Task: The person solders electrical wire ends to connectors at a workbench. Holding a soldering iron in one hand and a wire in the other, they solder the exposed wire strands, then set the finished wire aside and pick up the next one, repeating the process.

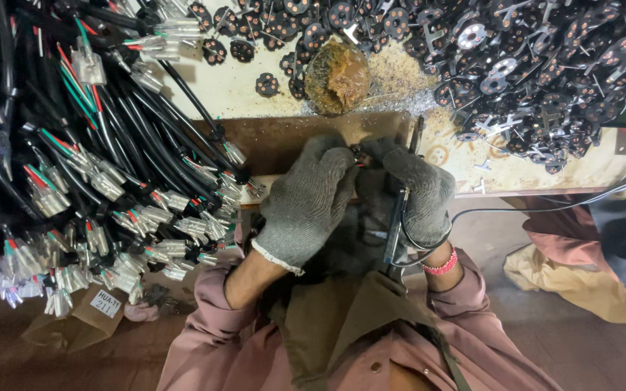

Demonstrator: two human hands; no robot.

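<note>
Small wired part (357, 153) pinched between both gloved hands at frame centre, above the bench (277, 141) edge.

Left hand (306, 203) curled narrow around the part; right hand (418, 195) closed on a dark pen-like tool (395, 224), black cable looping to 3 o'clock. Best done with wrists braced and fingertips close to the part. Long axis hidden by the gloves; pointing direction cannot tell. Cable bundles (96, 166) at 9 o'clock, black discs (545, 65) at 1 o'clock, brown paste lump (337, 77) at 12.

The small part (357, 153) pinched between the gloved hands was mostly hidden. The black cable bundle (45, 145) ran off the left edge.
</note>
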